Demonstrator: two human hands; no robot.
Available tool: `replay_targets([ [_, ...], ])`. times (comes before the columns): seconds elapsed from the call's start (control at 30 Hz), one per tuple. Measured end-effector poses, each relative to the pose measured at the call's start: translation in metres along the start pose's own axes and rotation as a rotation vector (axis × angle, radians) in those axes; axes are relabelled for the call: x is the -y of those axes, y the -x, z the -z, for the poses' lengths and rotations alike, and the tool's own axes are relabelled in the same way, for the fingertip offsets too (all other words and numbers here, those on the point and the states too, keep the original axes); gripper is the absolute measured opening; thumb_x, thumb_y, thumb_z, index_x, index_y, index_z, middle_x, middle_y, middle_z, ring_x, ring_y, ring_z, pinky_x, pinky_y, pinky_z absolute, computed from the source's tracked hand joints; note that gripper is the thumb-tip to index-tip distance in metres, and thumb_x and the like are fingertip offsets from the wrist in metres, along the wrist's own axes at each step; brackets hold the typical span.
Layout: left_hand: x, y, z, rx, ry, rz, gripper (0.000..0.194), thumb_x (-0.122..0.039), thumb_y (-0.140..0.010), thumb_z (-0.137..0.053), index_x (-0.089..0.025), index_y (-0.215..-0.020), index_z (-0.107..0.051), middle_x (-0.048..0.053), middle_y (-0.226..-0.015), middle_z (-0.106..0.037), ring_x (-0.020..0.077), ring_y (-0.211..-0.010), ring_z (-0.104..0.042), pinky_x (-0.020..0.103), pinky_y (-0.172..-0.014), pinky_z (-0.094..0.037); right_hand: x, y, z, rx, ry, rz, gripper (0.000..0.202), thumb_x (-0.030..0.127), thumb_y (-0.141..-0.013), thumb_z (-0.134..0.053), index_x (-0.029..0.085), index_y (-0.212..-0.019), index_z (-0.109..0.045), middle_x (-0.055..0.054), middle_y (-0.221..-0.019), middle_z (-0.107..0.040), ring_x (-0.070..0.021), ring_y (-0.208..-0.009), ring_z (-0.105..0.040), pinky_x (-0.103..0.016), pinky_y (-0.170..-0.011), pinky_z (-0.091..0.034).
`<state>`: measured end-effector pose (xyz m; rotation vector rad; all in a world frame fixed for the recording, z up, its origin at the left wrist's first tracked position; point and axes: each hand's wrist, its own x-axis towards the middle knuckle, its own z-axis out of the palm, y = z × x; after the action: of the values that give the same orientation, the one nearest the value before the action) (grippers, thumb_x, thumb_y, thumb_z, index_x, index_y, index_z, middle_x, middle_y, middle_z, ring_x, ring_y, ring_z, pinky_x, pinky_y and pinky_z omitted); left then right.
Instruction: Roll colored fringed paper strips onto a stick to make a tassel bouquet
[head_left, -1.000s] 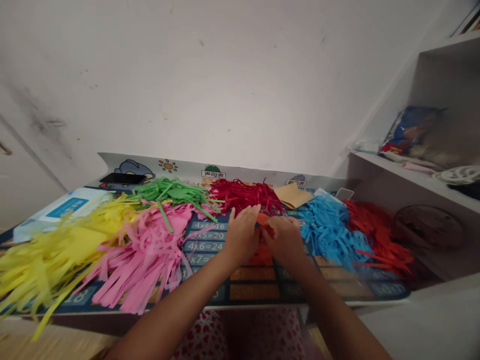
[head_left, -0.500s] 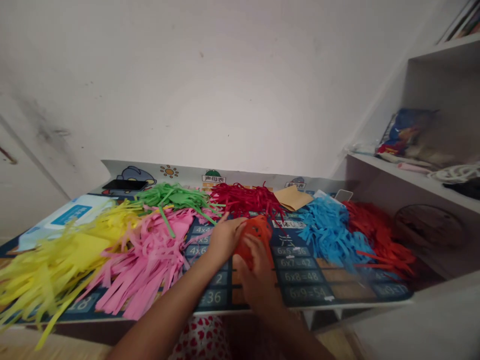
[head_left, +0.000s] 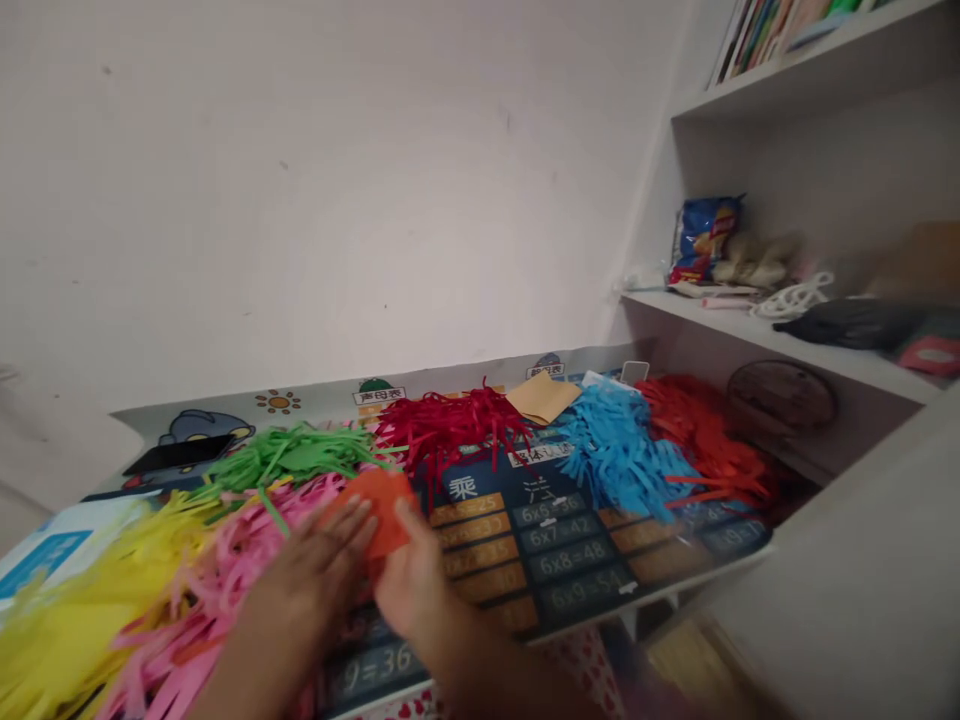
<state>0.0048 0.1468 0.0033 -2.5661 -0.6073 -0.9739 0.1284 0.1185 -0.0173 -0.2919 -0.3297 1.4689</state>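
Observation:
Both hands are on a piece of orange paper (head_left: 384, 510) over the mat's left-middle part. My left hand (head_left: 311, 570) lies across its left side with fingers close together. My right hand (head_left: 420, 570) grips its right edge. Orange strips (head_left: 201, 650) show left of my left wrist, over a pink fringed paper bunch (head_left: 247, 560). Just behind the hands are a green fringed bunch (head_left: 296, 452) and a dark red one (head_left: 450, 425). The fingertips are partly blurred, and the hands hide the paper's lower part.
A yellow fringed bunch (head_left: 97, 620) and a white-and-blue packet (head_left: 52, 555) lie at left, a black phone (head_left: 180, 455) behind. Blue (head_left: 626, 450) and red-orange (head_left: 701, 440) bunches and a tan paper (head_left: 544, 398) lie at right. A white shelf (head_left: 780, 330) borders the table.
The view has turned to the right. My hands and the orange paper have moved left over the mat, closer to the pink bunch. The orange paper now shows a smoother face.

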Motion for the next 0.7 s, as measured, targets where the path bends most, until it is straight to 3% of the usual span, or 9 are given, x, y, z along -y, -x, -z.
replay_targets([
  [0.1, -0.035, 0.002, -0.072, 0.066, -0.033, -0.122, 0.038, -0.012, -0.091, -0.037, -0.016, -0.117, -0.065, 0.009, -0.12, -0.069, 0.021, -0.113, -0.063, 0.039, -0.1, -0.048, 0.046, -0.007, 0.046, -0.145, -0.091, -0.024, 0.03, 0.046, -0.072, -0.072, 0.022, -0.089, -0.068, -0.005, -0.102, -0.073, -0.0234, -0.107, -0.063, -0.043, -0.101, -0.044],
  [0.2, -0.071, 0.003, -0.122, 0.211, 0.081, -0.132, 0.038, -0.01, -0.089, -0.041, -0.017, -0.119, -0.064, 0.008, -0.124, -0.067, 0.02, -0.119, -0.059, 0.036, -0.103, -0.046, 0.104, 0.003, 0.094, -0.255, -0.086, 0.02, 0.027, 0.043, -0.077, -0.068, 0.023, -0.094, -0.066, -0.005, -0.106, -0.072, -0.0209, -0.106, -0.064, -0.043, -0.101, -0.043],
  [0.3, -0.099, 0.005, -0.146, 0.465, 0.235, -0.132, 0.038, -0.016, -0.09, -0.048, -0.019, -0.126, -0.06, 0.007, -0.129, -0.064, 0.0198, -0.125, -0.054, 0.036, -0.109, -0.039, 0.173, 0.033, 0.136, -0.417, 0.085, 0.173, 0.029, 0.043, -0.077, -0.065, 0.021, -0.097, -0.066, -0.005, -0.109, -0.071, -0.0208, -0.11, -0.062, -0.041, -0.103, -0.043],
  [0.37, -0.11, 0.008, -0.154, 0.564, 0.303, -0.114, 0.036, -0.02, -0.091, -0.051, -0.019, -0.127, -0.059, 0.007, -0.13, -0.063, 0.0207, -0.126, -0.052, 0.037, -0.11, -0.036, 0.213, 0.058, 0.155, -0.618, 0.344, 0.296, 0.034, 0.045, -0.076, -0.065, 0.02, -0.1, -0.064, -0.008, -0.109, -0.07, -0.0242, -0.109, -0.062, -0.046, -0.1, -0.045],
  [0.47, -0.119, 0.012, -0.161, 0.58, 0.345, -0.041, 0.032, -0.026, -0.094, -0.052, -0.021, -0.124, -0.061, 0.006, -0.13, -0.063, 0.0214, -0.126, -0.053, 0.039, -0.11, -0.035, 0.23, 0.09, 0.165, -0.888, 0.983, 0.782, 0.044, 0.04, -0.078, -0.066, 0.024, -0.118, -0.057, -0.006, -0.115, -0.066, -0.0259, -0.113, -0.06, -0.048, -0.1, -0.044],
  [0.53, -0.122, 0.013, -0.16, 0.563, 0.368, -0.001, 0.03, -0.029, -0.095, -0.052, -0.022, -0.122, -0.062, 0.005, -0.127, -0.065, 0.0211, -0.124, -0.054, 0.041, -0.111, -0.034, 0.209, 0.1, 0.161, -0.642, 1.562, 0.829, 0.05, 0.035, -0.079, -0.069, 0.025, -0.126, -0.055, -0.007, -0.122, -0.063, -0.0276, -0.118, -0.056, -0.048, -0.103, -0.041],
  [0.6, -0.122, 0.016, -0.154, 0.542, 0.386, 0.029, 0.033, -0.028, -0.094, -0.052, -0.021, -0.126, -0.059, 0.006, -0.128, -0.064, 0.0215, -0.125, -0.053, 0.043, -0.112, -0.034, 0.178, 0.1, 0.154, -0.064, 1.99, 0.561, 0.054, 0.03, -0.078, -0.069, 0.024, -0.13, -0.054, -0.009, -0.126, -0.062, -0.0293, -0.12, -0.054, -0.05, -0.107, -0.037],
  [0.67, -0.117, 0.02, -0.143, 0.518, 0.395, 0.063, 0.036, -0.022, -0.094, -0.051, -0.019, -0.13, -0.055, 0.008, -0.132, -0.061, 0.0215, -0.127, -0.051, 0.042, -0.11, -0.036, 0.154, 0.093, 0.151, 0.275, 2.136, 0.362, 0.046, 0.02, -0.083, -0.06, 0.023, -0.128, -0.055, -0.008, -0.123, -0.065, -0.0261, -0.116, -0.059, -0.048, -0.105, -0.038],
  [0.7, -0.113, 0.022, -0.137, 0.499, 0.404, 0.077, 0.035, -0.018, -0.094, -0.049, -0.019, -0.129, -0.056, 0.008, -0.131, -0.062, 0.0207, -0.126, -0.052, 0.04, -0.109, -0.038, 0.149, 0.089, 0.151, 0.335, 2.157, 0.305, 0.04, 0.016, -0.085, -0.054, 0.023, -0.124, -0.058, -0.007, -0.118, -0.068, -0.0238, -0.111, -0.062, -0.046, -0.102, -0.04],
])
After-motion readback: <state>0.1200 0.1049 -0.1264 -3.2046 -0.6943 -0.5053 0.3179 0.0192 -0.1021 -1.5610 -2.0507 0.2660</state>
